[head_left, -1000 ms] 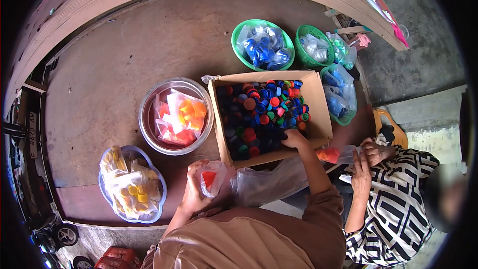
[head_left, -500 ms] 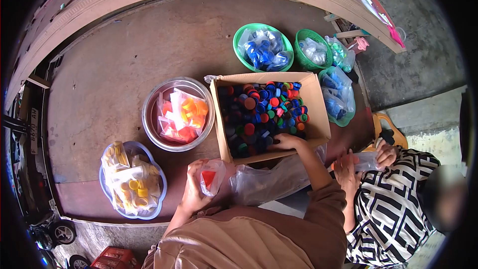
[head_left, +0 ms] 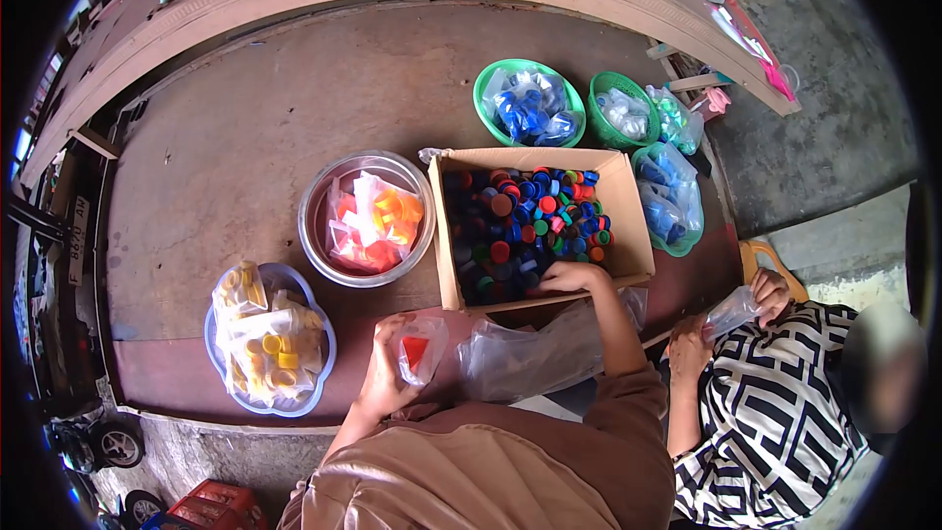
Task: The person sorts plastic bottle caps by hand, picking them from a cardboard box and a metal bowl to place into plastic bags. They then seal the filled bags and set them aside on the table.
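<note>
The person's left hand point(head_left: 383, 358) is holding one small, clear, soft plastic bag point(head_left: 430, 358) with a red piece point(head_left: 415, 346) showing inside, just off the near left corner of an open brown cardboard box point(head_left: 625, 196). Its grip is standing nearly closed, thumb and fingers wrapping the bag's left side. The right hand point(head_left: 574, 278) is resting inside the box's near wall, among small round multicoloured plastic caps point(head_left: 530, 216); its fingertips are hiding there, so I cannot tell how open that grip is or whether it is holding a cap.

The caps are looking light, stiff and hardly fragile, perhaps slippery on their smooth tops; their side walls are probably offering the surest hold. The bag is looking thin and limp, likely creasing easily, so its edges are seeming the better place to grasp.

One box is standing on the brown surface point(head_left: 216, 167), holding dozens of caps, too jumbled for counting. To its left, one round steel bowl point(head_left: 366, 281) and one pale-blue scalloped basin point(head_left: 328, 339) are carrying filled bags. Three green plastic baskets point(head_left: 677, 251) are sitting along its far and right sides. A co-worker's two hands point(head_left: 691, 342) are handling one clear bag point(head_left: 734, 312) at the right.
</note>
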{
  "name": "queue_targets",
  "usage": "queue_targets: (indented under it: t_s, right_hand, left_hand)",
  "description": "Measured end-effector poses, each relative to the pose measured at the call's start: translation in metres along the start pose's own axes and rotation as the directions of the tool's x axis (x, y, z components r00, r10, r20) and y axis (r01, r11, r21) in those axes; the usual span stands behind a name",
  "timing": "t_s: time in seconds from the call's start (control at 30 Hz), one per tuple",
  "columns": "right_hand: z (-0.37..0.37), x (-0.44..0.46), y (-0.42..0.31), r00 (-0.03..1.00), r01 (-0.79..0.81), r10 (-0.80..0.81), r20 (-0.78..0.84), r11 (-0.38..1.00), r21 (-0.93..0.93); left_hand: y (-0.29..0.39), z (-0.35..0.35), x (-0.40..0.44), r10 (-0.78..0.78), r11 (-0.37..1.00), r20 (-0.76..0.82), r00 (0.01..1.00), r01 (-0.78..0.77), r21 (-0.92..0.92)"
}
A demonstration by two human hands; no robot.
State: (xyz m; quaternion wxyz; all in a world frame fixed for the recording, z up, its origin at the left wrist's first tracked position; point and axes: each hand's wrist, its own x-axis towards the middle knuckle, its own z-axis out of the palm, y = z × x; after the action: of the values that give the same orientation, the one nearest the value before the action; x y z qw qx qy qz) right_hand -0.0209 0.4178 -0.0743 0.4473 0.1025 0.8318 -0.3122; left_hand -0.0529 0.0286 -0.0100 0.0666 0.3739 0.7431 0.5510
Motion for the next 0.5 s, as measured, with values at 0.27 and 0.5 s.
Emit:
queue_targets:
  t_s: [0.27,0.5]
  right_hand:
    - [0.002,-0.071,-0.029,0.955,0.294,-0.208,-0.213,0.777,0.558]
    - [0.056,-0.087,-0.112,0.701,0.71,-0.428,-0.57,0.35,0.611]
  left_hand:
    - [0.007,0.002,-0.008,0.03,0.999,0.01,1.0,-0.029,-0.038]
    - [0.013,0.009,-0.008,0.034,0.998,-0.013,0.999,-0.034,-0.047]
